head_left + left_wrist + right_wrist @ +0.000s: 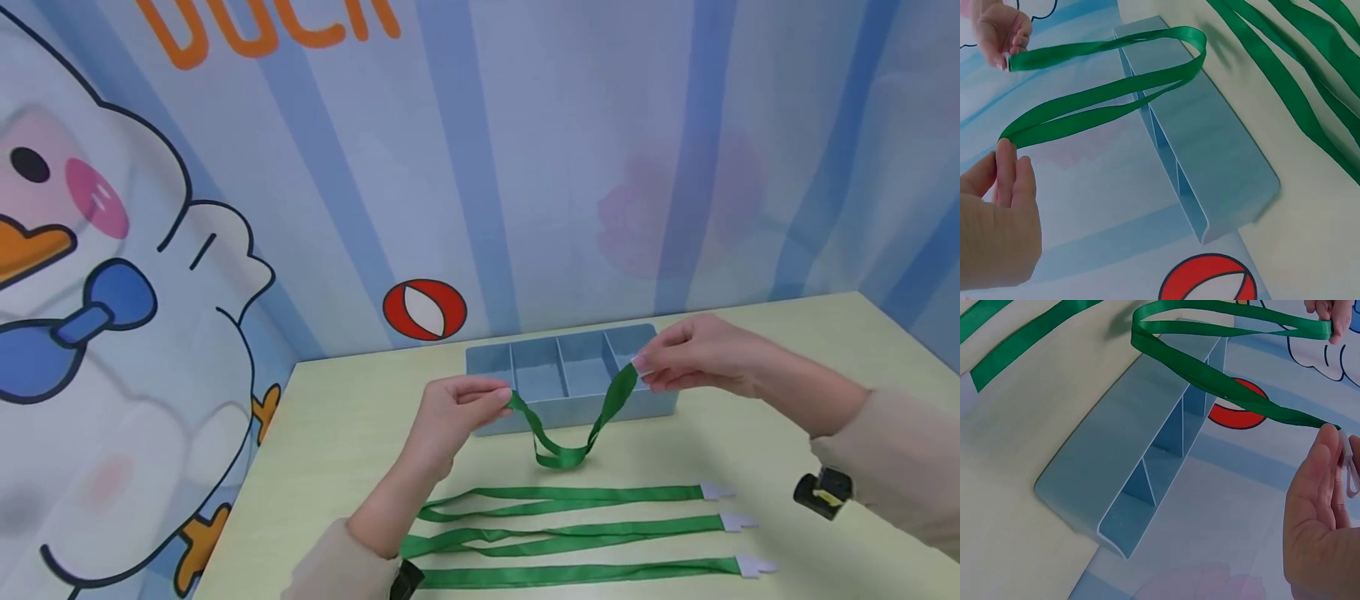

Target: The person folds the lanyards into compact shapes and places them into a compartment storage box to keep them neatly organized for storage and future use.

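Green lanyards (675, 526), three, already lie in rows below the hands; a fourth lanyard (566, 457), not yet laid down, sags between the left hand (452, 417), pinching its loop, and the right hand (697, 354), pinching its clip end. Just beyond both stands a divided box (562, 410), its compartment bottoms hard to make out.

Green ribbon (1204, 378) held at both ends

The right grip (1316, 512) pinches one end beside a white clip (1352, 472); the left grip (1330, 315) holds the other. Between them it bends above a blue divided box (1104, 425) on the tabletop (1010, 531). Other green strips (1022, 347) lie upper left.
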Tool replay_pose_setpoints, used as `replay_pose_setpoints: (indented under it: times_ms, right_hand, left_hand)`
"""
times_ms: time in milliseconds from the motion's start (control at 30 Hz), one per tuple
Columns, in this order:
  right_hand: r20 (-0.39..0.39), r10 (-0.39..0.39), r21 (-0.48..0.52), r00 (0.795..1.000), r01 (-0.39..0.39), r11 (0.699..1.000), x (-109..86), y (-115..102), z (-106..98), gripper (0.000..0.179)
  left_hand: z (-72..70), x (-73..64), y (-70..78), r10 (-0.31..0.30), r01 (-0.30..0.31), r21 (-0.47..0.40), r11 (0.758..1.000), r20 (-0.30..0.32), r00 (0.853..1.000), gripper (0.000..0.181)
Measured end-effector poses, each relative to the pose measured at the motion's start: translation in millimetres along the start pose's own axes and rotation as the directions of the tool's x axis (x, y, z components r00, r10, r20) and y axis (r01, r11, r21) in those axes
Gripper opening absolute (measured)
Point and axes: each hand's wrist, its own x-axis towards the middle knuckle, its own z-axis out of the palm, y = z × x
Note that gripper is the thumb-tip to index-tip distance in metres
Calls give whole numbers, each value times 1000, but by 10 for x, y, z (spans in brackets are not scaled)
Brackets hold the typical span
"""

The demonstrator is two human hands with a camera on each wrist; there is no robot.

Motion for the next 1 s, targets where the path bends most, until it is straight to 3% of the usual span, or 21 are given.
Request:
replay_pose_setpoints:
  times_ms: [367,733,1000]
  right_hand:
    - [37,-4,12,999,3,1000,119,-175,331,34]
    - [47,9,36,999,-10,999,209,-253,557,31]
    - [52,22,57,998,-25,998,262,-259,655,29]
  left_hand:
    - [206,38,46,31,-27,-58,998,59,998,27]
    - [325,58,12,54,-41,-92,995,142,988,28]
    - [406,44,-10,16,-2,-110,994,129,991,30]
